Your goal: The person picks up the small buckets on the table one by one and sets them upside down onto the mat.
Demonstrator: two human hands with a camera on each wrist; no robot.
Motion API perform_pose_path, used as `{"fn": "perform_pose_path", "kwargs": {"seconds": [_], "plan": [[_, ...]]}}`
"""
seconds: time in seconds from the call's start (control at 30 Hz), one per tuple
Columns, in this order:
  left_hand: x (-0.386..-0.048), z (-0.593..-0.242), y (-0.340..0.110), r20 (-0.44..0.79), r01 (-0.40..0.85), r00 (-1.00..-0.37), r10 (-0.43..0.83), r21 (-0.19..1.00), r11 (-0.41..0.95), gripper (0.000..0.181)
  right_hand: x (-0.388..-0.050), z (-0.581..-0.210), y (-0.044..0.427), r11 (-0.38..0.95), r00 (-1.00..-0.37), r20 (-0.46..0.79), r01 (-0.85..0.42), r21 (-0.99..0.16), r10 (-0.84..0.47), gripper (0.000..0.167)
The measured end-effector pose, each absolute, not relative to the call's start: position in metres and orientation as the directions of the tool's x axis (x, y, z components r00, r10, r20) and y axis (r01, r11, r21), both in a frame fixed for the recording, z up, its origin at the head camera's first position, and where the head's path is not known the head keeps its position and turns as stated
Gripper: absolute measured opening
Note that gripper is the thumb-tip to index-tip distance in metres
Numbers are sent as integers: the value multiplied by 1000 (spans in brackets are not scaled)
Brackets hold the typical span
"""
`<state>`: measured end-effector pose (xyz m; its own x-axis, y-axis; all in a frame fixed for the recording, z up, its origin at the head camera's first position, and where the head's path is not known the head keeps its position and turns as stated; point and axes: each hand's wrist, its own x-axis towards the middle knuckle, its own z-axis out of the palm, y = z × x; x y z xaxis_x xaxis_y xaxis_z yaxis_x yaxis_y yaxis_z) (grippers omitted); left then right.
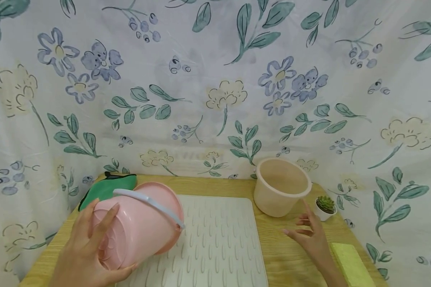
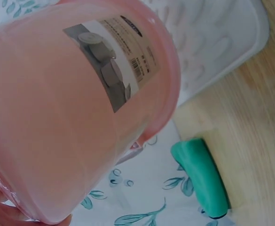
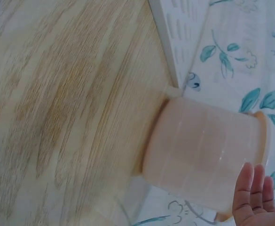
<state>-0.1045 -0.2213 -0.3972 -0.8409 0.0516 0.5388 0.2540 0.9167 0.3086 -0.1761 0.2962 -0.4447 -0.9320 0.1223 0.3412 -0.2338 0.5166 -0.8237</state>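
In the head view a pink bucket [image 1: 140, 227] with a pale handle [image 1: 154, 205] is tipped on its side in the air, mouth toward the back right. My left hand [image 1: 89, 247] grips it round the base; in the left wrist view the bucket [image 2: 81, 103] shows a printed label [image 2: 113, 56], with fingertips of the left hand [image 2: 15, 214] at its bottom edge. My right hand [image 1: 309, 235] holds nothing, fingers loosely bent, just in front of an upright cream bucket [image 1: 276, 199]. The right wrist view shows the right hand [image 3: 255, 197] near the cream bucket's [image 3: 198, 150] rim.
A white ribbed mat [image 1: 215, 239] lies mid-table. A green pouch [image 1: 109, 189] is at the back left, behind the pink bucket. On the right stand a small potted succulent [image 1: 325, 207] and a yellow-green cloth [image 1: 352, 265]. A flowered curtain [image 1: 215, 79] hangs behind the table.
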Motion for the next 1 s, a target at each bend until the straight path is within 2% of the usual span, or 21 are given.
{"fn": "perform_pose_path", "kwargs": {"seconds": [0.37, 0.6, 0.8, 1.0], "plan": [[-104, -402, -226, 628, 374, -759, 170, 208, 904, 126, -173, -444, 304, 561, -941, 306, -175, -809, 147, 109], [-110, -398, -217, 522, 370, -811, 263, 109, 923, 121, -179, -447, 310, 577, -925, 352, -212, -788, 141, 111], [-117, -389, -200, 432, 332, -860, 271, 70, 941, 118, -180, -448, 310, 581, -923, 359, -217, -784, 139, 111], [-133, -389, -197, 452, 384, -834, 315, 67, 921, 116, -181, -449, 307, 581, -923, 355, -210, -786, 147, 111]]}}
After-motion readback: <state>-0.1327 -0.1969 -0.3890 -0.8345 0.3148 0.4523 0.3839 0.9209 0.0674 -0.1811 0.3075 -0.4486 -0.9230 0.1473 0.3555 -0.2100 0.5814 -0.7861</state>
